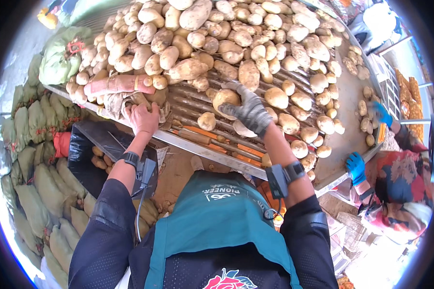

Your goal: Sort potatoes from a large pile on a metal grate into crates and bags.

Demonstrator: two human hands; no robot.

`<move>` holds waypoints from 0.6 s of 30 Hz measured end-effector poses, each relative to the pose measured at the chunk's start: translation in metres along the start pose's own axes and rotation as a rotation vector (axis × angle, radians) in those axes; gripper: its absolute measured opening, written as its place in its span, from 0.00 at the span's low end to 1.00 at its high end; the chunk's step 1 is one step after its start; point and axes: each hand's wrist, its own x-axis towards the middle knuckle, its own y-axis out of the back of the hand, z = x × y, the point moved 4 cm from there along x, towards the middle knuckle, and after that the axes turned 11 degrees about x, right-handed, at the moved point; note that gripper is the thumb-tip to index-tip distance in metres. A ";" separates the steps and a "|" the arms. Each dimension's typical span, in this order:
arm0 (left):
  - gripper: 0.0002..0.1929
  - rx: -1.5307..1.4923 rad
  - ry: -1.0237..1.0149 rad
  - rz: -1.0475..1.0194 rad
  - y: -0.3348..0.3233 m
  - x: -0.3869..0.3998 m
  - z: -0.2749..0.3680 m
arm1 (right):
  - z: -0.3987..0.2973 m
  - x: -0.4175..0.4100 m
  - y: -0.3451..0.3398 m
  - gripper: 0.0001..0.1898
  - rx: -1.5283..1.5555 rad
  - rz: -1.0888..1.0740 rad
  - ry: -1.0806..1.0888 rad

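Note:
Potatoes lie heaped over the far side of a metal roller sorting table, with its near rail (209,153) running past my waist. My right hand (246,108), in a grey knit glove, has its thumb and fingers around a large round potato (226,101) above the rollers. A smaller potato (207,121) rests on the rollers just left of it. Bare, my left hand (143,116) rests on a crumpled beige cloth (121,102) at the table's near left edge; whether its fingers grip the cloth is unclear. A pink cloth roll (117,85) lies just beyond that hand.
Filled green mesh sacks (36,202) are stacked at the left, near a black-lined bin (90,159) holding potatoes. A tied green sack (63,57) sits at the table's left corner. At the right, a co-worker in blue gloves (356,168) reaches over the metal tray (347,119).

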 end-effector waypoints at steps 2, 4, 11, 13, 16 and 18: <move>0.25 -0.001 -0.035 0.040 -0.002 -0.001 0.001 | -0.013 -0.028 0.015 0.33 0.404 -0.028 0.013; 0.25 -0.016 -0.017 0.048 -0.006 0.000 -0.001 | -0.025 -0.058 0.027 0.34 0.726 -0.068 0.017; 0.27 0.160 -0.016 0.098 -0.018 0.000 -0.006 | -0.010 -0.165 0.042 0.25 1.193 0.230 0.074; 0.26 0.168 -0.036 0.014 -0.025 0.005 -0.008 | 0.007 -0.204 0.052 0.25 1.233 0.438 0.085; 0.29 0.177 -0.014 0.025 -0.032 0.009 -0.013 | 0.034 -0.279 0.070 0.29 1.403 0.644 0.214; 0.30 0.202 -0.013 -0.017 -0.038 0.014 -0.016 | 0.057 -0.325 0.086 0.28 1.175 0.854 0.232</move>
